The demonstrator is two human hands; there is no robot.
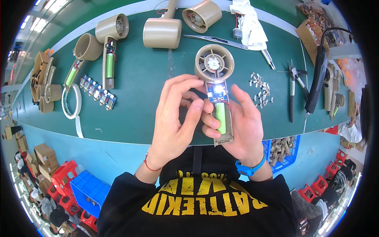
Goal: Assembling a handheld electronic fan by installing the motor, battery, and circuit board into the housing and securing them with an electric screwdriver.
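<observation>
Right hand (249, 126): fingers closed round the handle of a beige fan (215, 79), over the green table's (138, 106) near edge; battery (221, 118) and lit circuit board (216, 94) exposed. Left hand (173, 114) alongside, fingers half-curled; cannot tell whether the tips grip anything. Beyond, small silvery pieces (259, 84) to the right, strip of boards (97, 92) to the left. Farther: tweezers (215, 40), other fans (162, 33).

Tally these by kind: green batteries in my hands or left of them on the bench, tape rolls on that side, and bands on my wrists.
Green batteries: 3
Tape roll: 1
Wristbands: 2
Total: 6
</observation>
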